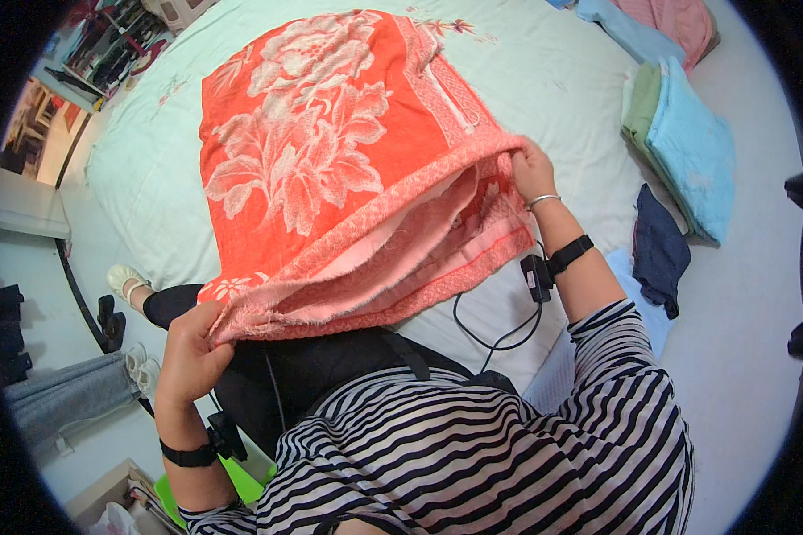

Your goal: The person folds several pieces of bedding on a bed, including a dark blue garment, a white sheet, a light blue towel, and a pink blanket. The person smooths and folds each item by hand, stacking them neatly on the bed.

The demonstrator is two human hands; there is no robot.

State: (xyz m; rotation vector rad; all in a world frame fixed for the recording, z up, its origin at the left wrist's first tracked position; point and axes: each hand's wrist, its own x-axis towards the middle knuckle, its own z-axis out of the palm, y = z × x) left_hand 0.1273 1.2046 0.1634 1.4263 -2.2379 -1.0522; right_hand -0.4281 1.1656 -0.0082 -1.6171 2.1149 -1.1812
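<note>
A red towelling blanket with a pale floral pattern and pink borders lies over the bed in front of me, folded in layers. My left hand grips its near left corner, where the edge looks frayed. With my right hand, which wears a metal bangle, I pinch the near right corner. Between the hands the near edge is lifted, and the layers gape so that the inner side shows. Fingers of both hands are partly hidden by cloth.
Folded blue and green cloths lie on the bed's right side, with a dark navy cloth nearer me. A black cable loops by my right forearm. Grey trousers and a green container are at lower left.
</note>
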